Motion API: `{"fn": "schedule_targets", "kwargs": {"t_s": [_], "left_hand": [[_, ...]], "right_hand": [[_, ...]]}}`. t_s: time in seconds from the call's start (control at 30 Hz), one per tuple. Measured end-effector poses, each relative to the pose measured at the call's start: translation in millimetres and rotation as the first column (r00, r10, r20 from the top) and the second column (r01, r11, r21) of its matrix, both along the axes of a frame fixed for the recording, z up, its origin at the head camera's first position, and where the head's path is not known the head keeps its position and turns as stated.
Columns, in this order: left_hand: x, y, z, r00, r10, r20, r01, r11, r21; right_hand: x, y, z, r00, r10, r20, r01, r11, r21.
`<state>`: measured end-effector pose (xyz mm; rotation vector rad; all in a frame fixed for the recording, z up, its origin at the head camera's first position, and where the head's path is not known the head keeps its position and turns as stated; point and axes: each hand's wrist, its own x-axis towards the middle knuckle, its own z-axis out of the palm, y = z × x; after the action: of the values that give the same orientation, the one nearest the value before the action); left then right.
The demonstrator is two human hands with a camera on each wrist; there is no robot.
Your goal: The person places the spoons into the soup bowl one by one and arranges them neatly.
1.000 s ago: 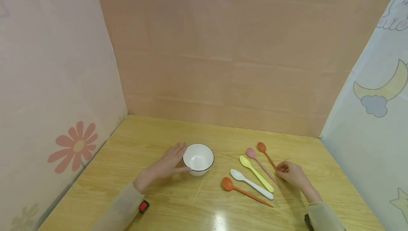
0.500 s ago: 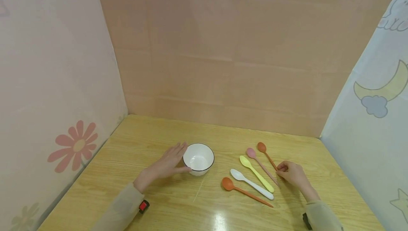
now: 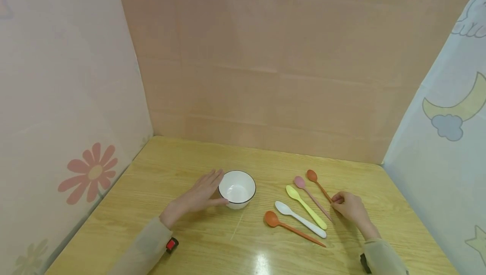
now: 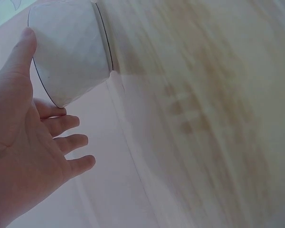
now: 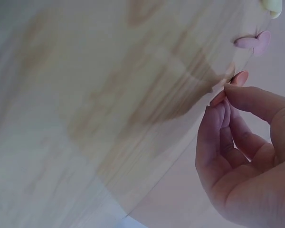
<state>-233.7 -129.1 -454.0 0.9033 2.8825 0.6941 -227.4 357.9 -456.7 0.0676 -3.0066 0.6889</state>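
Observation:
In the head view my left hand rests against the left side of a white bowl with a dark rim. In the left wrist view its thumb and index finger touch the bowl's rim, the other fingers spread and holding nothing. On the right, my right hand pinches the handle end of an orange spoon between thumb and fingertips. The right wrist view shows the orange spoon in that pinch. The spoon's bowl end lies at or close to the table; any gap cannot be judged.
Left of the held spoon lie a pink spoon, a yellow spoon, a white spoon and another orange spoon. They fan out across the wooden table. Cloth walls close off the back and sides.
My right hand has shifted very slightly to the right, its fingertips still at the orange spoon's handle end. My left hand, the bowl and the other spoons look unmoved.

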Motion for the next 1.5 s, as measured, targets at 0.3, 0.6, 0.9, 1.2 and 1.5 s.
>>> {"fn": "schedule_targets", "kwargs": {"t_s": [0.3,0.6,0.9,1.2,1.5], "left_hand": [[0.4,0,-0.4,1.0,-0.002,-0.008,0.002,1.0,-0.001],[1.0,-1,-2.4,1.0,0.001,0.0,-0.001,1.0,0.003],[-1.0,0,-2.8,1.0,-0.005,-0.013,0.005,1.0,0.002],[-0.3,1,-2.4,1.0,-0.01,-0.003,0.01,1.0,0.022],[0.4,2,0.4,1.0,-0.007,-0.008,0.008,1.0,0.019]], "right_hand": [[0.2,-1,1.1,1.0,-0.022,0.017,0.022,1.0,0.009],[1.9,-2,3.2,0.999,-0.03,0.025,0.029,0.999,0.016],[4.4,-1,8.3,0.997,-0.048,0.053,0.048,0.999,-0.004],[5.3,-4,15.6,0.997,-0.049,0.065,0.049,0.999,-0.007],[5.1,-7,21.6,0.999,-0.025,0.04,0.024,1.0,0.009]]}}
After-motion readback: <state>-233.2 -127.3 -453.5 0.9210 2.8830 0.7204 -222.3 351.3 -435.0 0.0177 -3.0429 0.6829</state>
